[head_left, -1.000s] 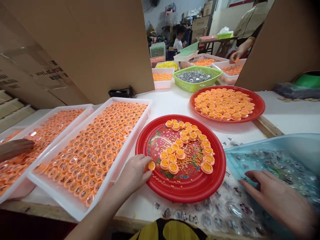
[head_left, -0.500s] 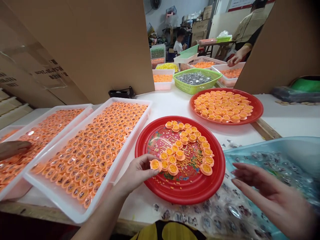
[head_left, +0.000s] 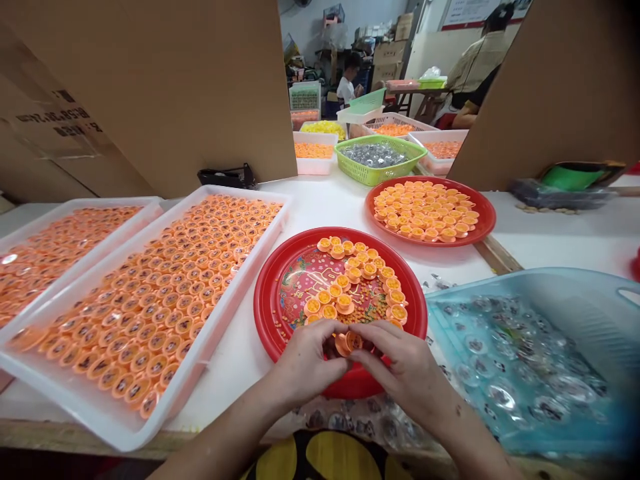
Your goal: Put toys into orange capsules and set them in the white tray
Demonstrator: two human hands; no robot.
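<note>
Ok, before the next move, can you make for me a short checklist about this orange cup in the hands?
1. Left hand and right hand both grip the orange plastic cup: ok.
2. Cup's inside looks clean: cannot tell, fingers cover it.
3. Red plate free of loose orange granules: not ok.
4. Spare room in the near white tray: not ok, it looks full.
5. Clear capsules in the blue bin within reach: ok.

- Cardboard partitions [head_left: 165, 87], left and right, flanking view
- White worktable [head_left: 565, 240], wooden edging [head_left: 495, 255]
- Rear wall [head_left: 313, 20], white, poster [head_left: 480, 10] mounted high
- Cartons [head_left: 387, 57] stacked at back
- Small table [head_left: 413, 95] beyond gap
</note>
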